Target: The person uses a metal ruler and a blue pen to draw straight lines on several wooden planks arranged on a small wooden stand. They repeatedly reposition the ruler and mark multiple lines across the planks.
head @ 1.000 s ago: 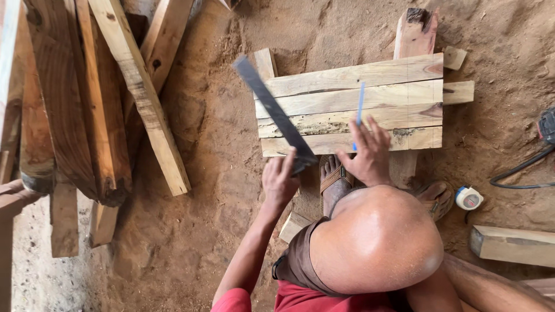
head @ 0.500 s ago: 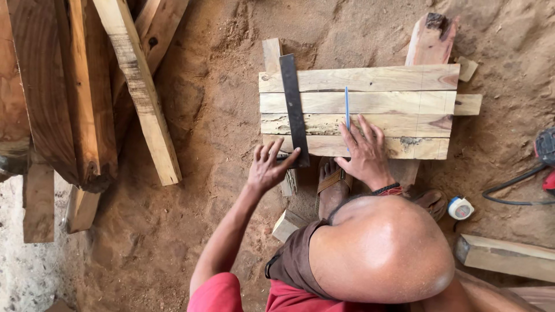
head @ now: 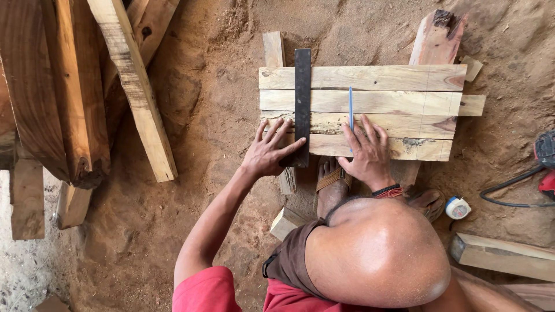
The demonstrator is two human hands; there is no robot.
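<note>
Four pale wooden planks (head: 393,78) lie side by side on two cross pieces on the sandy ground. A dark flat metal ruler (head: 302,86) lies across them near their left end. My left hand (head: 270,151) rests flat at the ruler's near end, fingers spread on the plank and thumb against the ruler. My right hand (head: 367,155) lies on the near planks and holds a thin blue pencil (head: 350,107) that points away over the boards. My bent knee (head: 376,251) and a sandalled foot (head: 330,182) are just below the planks.
Rough timber beams (head: 130,86) are stacked at the left. A small tape measure (head: 458,208) lies right of my knee, and a wood block (head: 503,254) lies further right. A power tool with a black cable (head: 511,196) is at the right edge. A short offcut (head: 284,222) lies near my foot.
My left hand has swung the ruler from a slant to lie straight across the planks and now presses it down. The right hand with the pencil has shifted slightly.
</note>
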